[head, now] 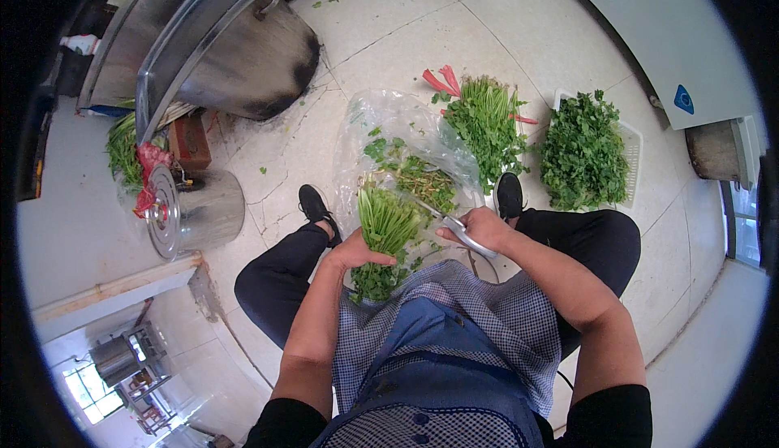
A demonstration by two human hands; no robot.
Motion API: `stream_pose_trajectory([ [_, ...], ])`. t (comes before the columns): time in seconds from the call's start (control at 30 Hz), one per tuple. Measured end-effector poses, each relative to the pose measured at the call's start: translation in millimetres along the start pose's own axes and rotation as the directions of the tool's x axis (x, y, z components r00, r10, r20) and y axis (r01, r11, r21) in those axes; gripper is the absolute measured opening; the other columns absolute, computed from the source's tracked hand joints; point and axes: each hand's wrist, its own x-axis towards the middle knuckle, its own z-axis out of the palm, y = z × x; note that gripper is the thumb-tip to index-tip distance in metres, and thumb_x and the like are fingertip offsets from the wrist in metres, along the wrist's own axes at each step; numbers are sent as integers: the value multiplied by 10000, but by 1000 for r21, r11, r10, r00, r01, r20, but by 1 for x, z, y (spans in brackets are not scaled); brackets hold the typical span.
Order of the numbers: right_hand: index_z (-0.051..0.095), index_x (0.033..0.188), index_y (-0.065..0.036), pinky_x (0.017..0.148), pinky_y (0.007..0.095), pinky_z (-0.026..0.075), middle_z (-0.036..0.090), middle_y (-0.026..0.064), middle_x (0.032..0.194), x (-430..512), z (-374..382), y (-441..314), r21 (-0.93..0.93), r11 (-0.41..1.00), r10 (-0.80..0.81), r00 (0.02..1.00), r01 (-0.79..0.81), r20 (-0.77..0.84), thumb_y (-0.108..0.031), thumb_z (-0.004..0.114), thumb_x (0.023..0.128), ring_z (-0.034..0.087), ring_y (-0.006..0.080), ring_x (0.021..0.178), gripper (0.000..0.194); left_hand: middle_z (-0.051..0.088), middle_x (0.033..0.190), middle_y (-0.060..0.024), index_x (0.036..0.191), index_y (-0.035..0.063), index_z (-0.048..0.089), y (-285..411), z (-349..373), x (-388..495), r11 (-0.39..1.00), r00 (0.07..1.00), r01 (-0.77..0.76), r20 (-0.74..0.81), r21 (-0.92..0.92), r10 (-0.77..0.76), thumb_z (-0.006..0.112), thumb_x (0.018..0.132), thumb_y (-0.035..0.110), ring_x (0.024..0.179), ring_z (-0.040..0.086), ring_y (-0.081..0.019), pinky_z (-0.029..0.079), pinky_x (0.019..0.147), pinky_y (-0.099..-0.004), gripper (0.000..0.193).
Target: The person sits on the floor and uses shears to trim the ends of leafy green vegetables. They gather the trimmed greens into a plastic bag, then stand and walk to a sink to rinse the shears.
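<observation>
My left hand (356, 251) is closed around a bunch of leafy green herbs (386, 220), its pale cut-looking stems pointing away from me and its leaves hanging toward my apron. In my right hand (484, 229) is a pair of metal scissors (459, 232), the blades reaching left beside the stems; whether the blades are apart is hard to tell. Below both hands a clear plastic bag (377, 116) lies spread on the floor, with stem trimmings and loose leaves (429, 183) on it. Another herb bunch (487, 125) rests at the bag's right edge, roots facing away.
A white plastic basket (633, 156) heaped with leafy herbs (584, 153) stands at the right. Red strips (447, 80) lie by the far bunch. At the left are a large scorched metal pot (255, 58), a lidded steel pot (210, 210) and a cardboard box (190, 140).
</observation>
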Motion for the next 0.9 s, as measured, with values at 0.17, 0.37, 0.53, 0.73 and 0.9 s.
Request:
stream_pose_trajectory([
  [0.17,615,827,67,746,383,456,604,224,783,-7,-14,4,176,984,33,999,-32,-4,-779,426,668,596,330,807,881,564,1117,-91,1179,9,482,-11,-3,2,997,996,68,-52,27,-67,789,566,107,1026,514,-186,378,920,-292,693],
  [0.37,535,1009,87,840,363,428,560,226,1001,-8,-20,-3,102,995,-8,998,1,70,-769,511,616,548,324,958,942,611,1003,-116,1070,8,554,-22,1,7,960,982,169,-117,223,-146,777,558,145,921,571,-220,428,845,-298,575],
  [0.53,518,992,94,873,363,406,537,217,1011,-4,-17,-4,-103,994,36,991,-23,130,-770,531,598,523,327,994,949,627,867,-170,959,35,601,-21,8,14,872,994,105,-53,479,-91,735,561,230,795,598,-304,465,749,-352,464],
  [0.73,547,954,99,850,373,420,554,234,1006,-5,-11,-3,-14,1000,16,990,-14,138,-786,524,582,540,331,971,961,616,839,-195,910,42,615,-14,21,18,728,984,165,-56,665,-172,719,557,274,788,591,-344,469,729,-393,435],
  [0.9,628,782,52,756,395,467,601,229,782,6,2,2,-136,991,35,996,-23,85,-786,424,647,594,349,805,873,614,827,-207,875,29,629,-25,25,20,728,984,172,-79,663,-160,726,541,264,804,594,-343,472,751,-395,419],
])
